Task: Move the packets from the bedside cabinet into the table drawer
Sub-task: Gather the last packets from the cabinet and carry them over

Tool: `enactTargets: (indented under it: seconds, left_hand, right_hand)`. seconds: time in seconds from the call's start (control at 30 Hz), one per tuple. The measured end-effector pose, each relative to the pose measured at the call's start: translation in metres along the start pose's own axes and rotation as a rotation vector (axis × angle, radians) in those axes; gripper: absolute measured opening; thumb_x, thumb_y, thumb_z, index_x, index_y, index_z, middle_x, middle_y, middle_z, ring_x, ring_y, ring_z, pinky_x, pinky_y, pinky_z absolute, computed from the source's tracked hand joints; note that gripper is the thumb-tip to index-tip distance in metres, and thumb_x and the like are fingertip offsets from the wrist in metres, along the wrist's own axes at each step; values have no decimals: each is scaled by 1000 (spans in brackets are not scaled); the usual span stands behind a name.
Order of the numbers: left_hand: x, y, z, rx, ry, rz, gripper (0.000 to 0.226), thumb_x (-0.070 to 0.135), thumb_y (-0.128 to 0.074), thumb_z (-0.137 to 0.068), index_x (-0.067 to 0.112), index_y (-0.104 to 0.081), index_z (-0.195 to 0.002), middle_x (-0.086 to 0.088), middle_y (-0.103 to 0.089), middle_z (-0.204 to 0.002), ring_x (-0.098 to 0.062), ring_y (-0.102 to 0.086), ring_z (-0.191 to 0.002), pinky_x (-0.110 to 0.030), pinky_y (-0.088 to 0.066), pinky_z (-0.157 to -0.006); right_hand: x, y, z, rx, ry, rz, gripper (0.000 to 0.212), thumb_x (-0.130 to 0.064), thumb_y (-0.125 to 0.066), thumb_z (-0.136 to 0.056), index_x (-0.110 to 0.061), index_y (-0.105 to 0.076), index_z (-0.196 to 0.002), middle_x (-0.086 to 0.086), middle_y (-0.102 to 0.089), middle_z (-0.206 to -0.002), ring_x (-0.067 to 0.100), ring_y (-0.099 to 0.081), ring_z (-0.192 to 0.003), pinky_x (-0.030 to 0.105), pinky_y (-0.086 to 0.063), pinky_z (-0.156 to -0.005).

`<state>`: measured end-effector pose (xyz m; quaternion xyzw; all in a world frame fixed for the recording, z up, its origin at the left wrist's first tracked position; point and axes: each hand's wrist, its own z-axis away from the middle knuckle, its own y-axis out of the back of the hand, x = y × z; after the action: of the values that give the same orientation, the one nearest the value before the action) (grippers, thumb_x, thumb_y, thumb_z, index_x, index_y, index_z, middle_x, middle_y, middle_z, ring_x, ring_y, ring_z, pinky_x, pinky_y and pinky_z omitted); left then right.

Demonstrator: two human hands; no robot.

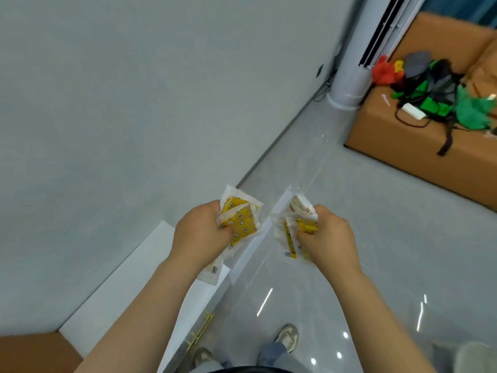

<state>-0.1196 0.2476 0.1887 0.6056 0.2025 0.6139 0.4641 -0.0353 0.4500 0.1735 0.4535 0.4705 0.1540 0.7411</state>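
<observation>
My left hand grips a bunch of yellow-and-white packets, held in front of me over the corner of a white cabinet top. My right hand grips another bunch of yellow-and-white packets, with a cream one on top. Both bunches hang above the floor near the cabinet's edge. One more white packet shows just below my left wrist; whether it lies on the cabinet or hangs from my hand I cannot tell. No table drawer is in view.
A grey wall fills the left. A brown sofa at the right carries a heap of coloured cloth and cables. A white standing air conditioner stands in the corner. Glossy grey floor tiles lie ahead; my shoes are below.
</observation>
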Motion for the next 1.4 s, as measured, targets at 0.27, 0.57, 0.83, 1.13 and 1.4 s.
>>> enactTargets:
  seconds: [0.27,0.57,0.83,1.13,1.4]
  left_hand:
    - [169,-89,-35,-163,-228,-51,7,21,-64,-80,23,-63,-87,9,-64,-77,-16,-59,-74,-24,-47,-60]
    - [303,-168,-69,-341,-459,-98,19,23,-68,-79,26,-65,-98,5,-70,-96,-20,-64,-91,-30,-52,-75]
    - [409,-224,-149,-456,-694,-161,20,24,-67,-78,25,-66,-98,5,-70,-95,-22,-64,-90,-27,-47,-68]
    - [515,-276,-202,-606,-928,-244,19,26,-67,-78,24,-66,-96,4,-70,-93,-21,-63,-89,-27,-46,-67]
    - [603,-347,-214,-725,-1042,-263,20,28,-69,-77,24,-66,-97,5,-70,-94,-20,-64,-89,-27,-47,-68]
  right_hand:
    - [133,111,-21,196,-236,-33,14,-22,-65,-77,-17,-55,-85,-2,-57,-65,24,-56,-64,28,-39,-49]
    - [233,181,-33,385,-518,-172,25,-29,-73,-72,-10,-60,-83,5,-63,-69,28,-60,-68,38,-52,-60]
    - [289,228,-85,523,-727,-201,21,-24,-73,-70,-14,-58,-80,0,-58,-66,17,-52,-58,23,-34,-45]
    - [329,264,-121,645,-965,-264,22,-22,-75,-71,-18,-61,-87,-1,-63,-74,20,-60,-70,32,-49,-59]
    - [400,303,-136,701,-1082,-298,24,-20,-74,-73,-23,-56,-89,-4,-57,-72,18,-56,-69,28,-46,-56]
